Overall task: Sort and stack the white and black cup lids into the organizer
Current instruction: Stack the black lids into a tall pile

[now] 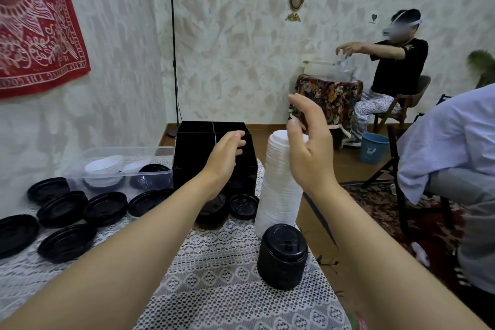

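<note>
The left hand (224,159) hovers in front of the black organizer (197,154), fingers relaxed, holding nothing. The right hand (308,150) (fingers loose too, gripping nothing) is at the top of the white lid stack (278,185), which stands just right of the organizer. Loose black lids (105,207) lie left of it.

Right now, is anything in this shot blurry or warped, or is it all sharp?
Head view: the red wall hanging is smeared, edges bow from the wide lens, the black organizer loses detail in shadow; the white lid stack is fairly sharp.
</note>
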A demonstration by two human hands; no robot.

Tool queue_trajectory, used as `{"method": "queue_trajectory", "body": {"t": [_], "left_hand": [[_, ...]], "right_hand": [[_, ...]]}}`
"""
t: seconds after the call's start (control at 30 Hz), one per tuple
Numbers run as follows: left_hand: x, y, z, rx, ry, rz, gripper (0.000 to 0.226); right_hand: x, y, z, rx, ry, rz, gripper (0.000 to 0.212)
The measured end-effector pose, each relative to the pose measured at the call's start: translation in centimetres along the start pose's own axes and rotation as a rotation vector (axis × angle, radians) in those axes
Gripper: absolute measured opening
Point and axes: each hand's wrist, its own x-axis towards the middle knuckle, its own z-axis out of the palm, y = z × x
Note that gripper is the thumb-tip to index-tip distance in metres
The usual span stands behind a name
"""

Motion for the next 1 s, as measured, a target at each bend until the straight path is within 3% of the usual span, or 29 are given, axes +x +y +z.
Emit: {"method": "queue_trajectory", "body": {"t": [0.1,0.23,0.5,0.77,1.0], "left_hand": [[-1.0,-1.5,-2.0,0.055,0.011,0.002,0.038],[-2.4,-3.0,-4.4,0.115,0.033,-0.010,0.035],[-4.9,-6.9,-7.4,0.268,0.010,-0.058,0.032],[-6.4,-10.5,-6.9,0.303,-0.007,-0.147,0.048],[-6.5,-11.5,-6.0,0.293,-0.009,-0.179,0.059]], "right_hand": [[-1.5,-1.4,2.1,0.038,-0.075,-0.104,0.041],[-3.7,-1.8,5.2,0.107,-0.157,-0.060,0.042],[-9.2,1.6,10.4,0.052,-0.317,0.278,0.039],[-12.8,4.2,13.4,-0.023,-0.342,0.695,0.050],[-13.0,4.5,14.3,0.023,-0.276,0.765,0.054]]}}
